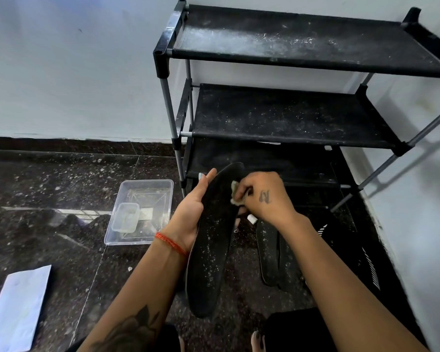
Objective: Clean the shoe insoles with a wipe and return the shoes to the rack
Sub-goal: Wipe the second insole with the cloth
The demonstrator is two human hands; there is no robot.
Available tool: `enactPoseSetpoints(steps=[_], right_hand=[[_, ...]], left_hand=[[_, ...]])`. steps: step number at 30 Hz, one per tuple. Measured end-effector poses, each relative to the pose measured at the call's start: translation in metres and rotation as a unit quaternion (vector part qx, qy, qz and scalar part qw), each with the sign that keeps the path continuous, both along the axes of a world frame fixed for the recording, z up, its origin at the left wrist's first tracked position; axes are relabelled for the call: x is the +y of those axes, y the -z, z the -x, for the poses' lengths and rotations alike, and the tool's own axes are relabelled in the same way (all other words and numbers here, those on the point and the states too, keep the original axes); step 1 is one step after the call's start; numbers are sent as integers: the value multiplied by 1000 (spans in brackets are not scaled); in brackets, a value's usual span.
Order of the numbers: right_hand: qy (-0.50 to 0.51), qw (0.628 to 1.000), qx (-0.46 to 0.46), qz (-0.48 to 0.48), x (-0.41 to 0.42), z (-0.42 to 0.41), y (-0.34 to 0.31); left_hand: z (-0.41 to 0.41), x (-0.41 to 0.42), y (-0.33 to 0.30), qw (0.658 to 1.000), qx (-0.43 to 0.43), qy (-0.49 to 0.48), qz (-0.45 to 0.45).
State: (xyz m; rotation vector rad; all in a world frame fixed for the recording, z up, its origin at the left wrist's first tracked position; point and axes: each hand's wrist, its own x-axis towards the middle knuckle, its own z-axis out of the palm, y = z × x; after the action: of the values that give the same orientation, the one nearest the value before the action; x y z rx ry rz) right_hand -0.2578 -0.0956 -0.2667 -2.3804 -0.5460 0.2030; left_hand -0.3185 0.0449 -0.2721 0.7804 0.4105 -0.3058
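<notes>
No readable text, brand or number anywhere. Only a small dark tattoo mark on the back of the right hand point(264, 196), centre-right of the frame, too blurred to read. White stripe markings on a black shoe point(371, 270) at lower right, forming no letters. Pale sheet of paper point(18, 308) at lower left, blank.

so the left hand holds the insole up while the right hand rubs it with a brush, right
Not quite: the head view shows the right hand rubbing with a crumpled wipe, not a brush. The left hand does hold the insole up.
</notes>
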Motion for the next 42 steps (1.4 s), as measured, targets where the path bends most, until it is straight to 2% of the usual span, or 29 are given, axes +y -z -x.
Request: enactPoseSetpoints(steps=[2,4,6,8,10,13,15,19,23,25,29,32,35,37,40,42], right_hand=[[90,988,-108,-64,1,-4,5],[140,963,-167,-157,7,-3,6],[115,956,-192,-188,15,0,4],[72,963,-194,-170,21,2,9],[78,972,-172,-139,18,-1,13],[115,989,-84,-50,6,-8,16],[163,985,-41,-42,-2,-11,14],[253,953,-56,-154,-1,-11,3],[236,928,74,-281,9,-11,6],[211,928,100,-290,12,-8,6],[146,958,46,-244,12,-2,-1],[105,977,32,-185,12,2,-3],[127,986,7,-103,9,-1,5],[175,981,-52,-68,4,-4,7],[216,954,-149,-142,4,-6,4],[184,954,-167,-167,11,-3,4]], left_hand=[[0,0,0,1000,2,17,7],[1,0,0,999,20,46,6],[3,-2,-1,996,35,84,-5],[3,-5,-3,995,35,95,-15],[4,-7,-5,995,47,86,-21],[3,-6,-6,994,76,79,-2],[2,-4,-6,993,90,70,15],[2,-3,-5,993,92,68,34],[3,-3,-6,992,87,77,40],[3,-1,-6,992,83,76,49],[4,-2,-5,991,66,79,81],[5,-4,-6,993,62,74,73],[5,-5,-4,993,74,72,65],[4,-4,-3,992,86,69,59],[2,-3,-4,992,87,69,64],[3,-5,-5,992,73,73,66]])
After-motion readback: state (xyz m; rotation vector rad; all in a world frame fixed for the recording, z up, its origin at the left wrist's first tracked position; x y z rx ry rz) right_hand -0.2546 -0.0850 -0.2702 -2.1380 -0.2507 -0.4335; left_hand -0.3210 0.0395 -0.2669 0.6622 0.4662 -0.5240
